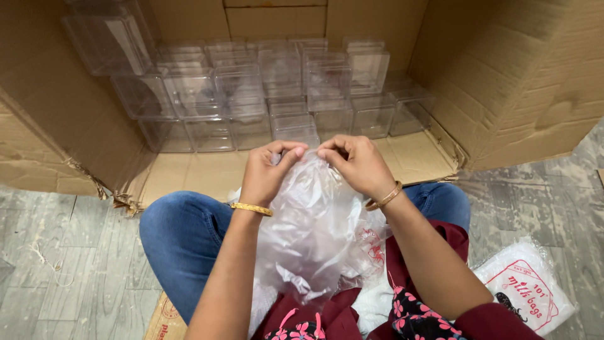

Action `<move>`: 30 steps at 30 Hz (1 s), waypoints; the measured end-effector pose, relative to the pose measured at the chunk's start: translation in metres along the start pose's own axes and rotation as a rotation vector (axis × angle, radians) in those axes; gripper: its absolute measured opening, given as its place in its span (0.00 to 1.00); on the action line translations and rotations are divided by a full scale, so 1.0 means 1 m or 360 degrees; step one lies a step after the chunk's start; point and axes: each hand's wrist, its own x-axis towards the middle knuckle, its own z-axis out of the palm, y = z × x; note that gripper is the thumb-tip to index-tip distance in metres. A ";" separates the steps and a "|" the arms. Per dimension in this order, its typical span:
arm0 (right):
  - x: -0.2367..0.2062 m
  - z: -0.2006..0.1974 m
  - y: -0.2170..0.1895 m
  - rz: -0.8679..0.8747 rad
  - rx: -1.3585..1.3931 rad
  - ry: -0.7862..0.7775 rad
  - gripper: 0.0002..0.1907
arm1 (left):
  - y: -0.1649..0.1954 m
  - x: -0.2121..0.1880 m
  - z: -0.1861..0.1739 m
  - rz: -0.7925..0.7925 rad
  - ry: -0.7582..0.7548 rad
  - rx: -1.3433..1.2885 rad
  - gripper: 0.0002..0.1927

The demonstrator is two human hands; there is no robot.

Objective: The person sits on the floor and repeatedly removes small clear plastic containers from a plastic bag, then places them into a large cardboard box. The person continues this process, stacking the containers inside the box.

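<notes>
A large cardboard box (pixel 516 75) lies open on its side, its torn flap edges spread on the grey floor (pixel 69 252). Clear plastic containers (pixel 251 94) are stacked at the back, leaving a bare strip of flap in front. Over the lap, the clear plastic bag (pixel 314 220) hangs bunched. The left hand (pixel 267 170) and the right hand (pixel 358 164) pinch its top edge, fingertips almost meeting.

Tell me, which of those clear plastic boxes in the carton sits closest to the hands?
The clear box at the front of the stack, just beyond the left hand and right hand. It juts forward of its row; the others sit further back.
</notes>
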 end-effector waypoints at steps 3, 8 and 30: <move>-0.004 0.010 0.023 -0.0337 0.0361 0.0118 0.09 | -0.010 -0.002 -0.004 -0.0237 -0.0064 -0.0174 0.13; -0.018 0.029 0.064 0.0384 0.1592 -0.0353 0.15 | -0.022 -0.023 -0.028 -0.0595 -0.0250 -0.0545 0.15; 0.016 0.064 0.131 -0.0265 0.0763 0.0457 0.08 | -0.075 -0.017 -0.001 0.0125 0.0509 0.0457 0.06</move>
